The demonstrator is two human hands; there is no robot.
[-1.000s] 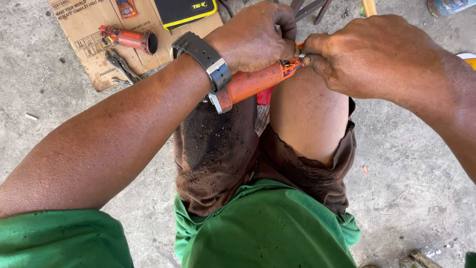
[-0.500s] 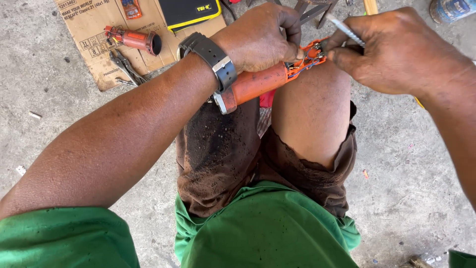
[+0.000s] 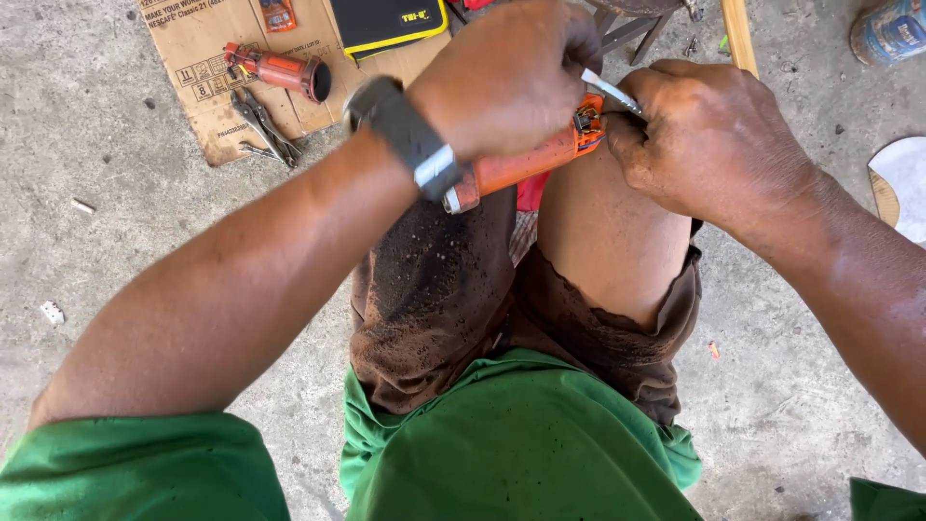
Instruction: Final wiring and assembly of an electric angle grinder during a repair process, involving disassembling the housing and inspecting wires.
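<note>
A: The orange tool body [image 3: 526, 164] lies across the bare knee [image 3: 603, 241], and I'd say that is why it sits there: the knee serves as a rest, so neither arm carries the weight.

B: And the left hand [image 3: 506, 77]?

A: Wrapped over the upper part of the tool, fingers closed round it, wrist and its dark watch [image 3: 405, 135] crossing in front. It looks like the steadying hand. The grey end cap pokes out below the wrist, so the tool runs slantwise from there up to the knee.

B: The right hand [image 3: 714, 145]?

A: Pinched on a thin metal rod [image 3: 610, 92] (a small driver or pick, I cannot tell which), its tip set at the open head of the tool, where a little metal fitting shows. The two hands nearly touch over that spot, which suits fine work at close range.

B: What lies around?

A: On the concrete floor [image 3: 125, 241], a sheet of cardboard [image 3: 207, 58] keeps spare pieces off the dirt: a second orange cylinder part [image 3: 280, 69], locking pliers [image 3: 265, 130], and a black case with yellow edging [image 3: 386, 21]. All are well apart from the hands.
</note>
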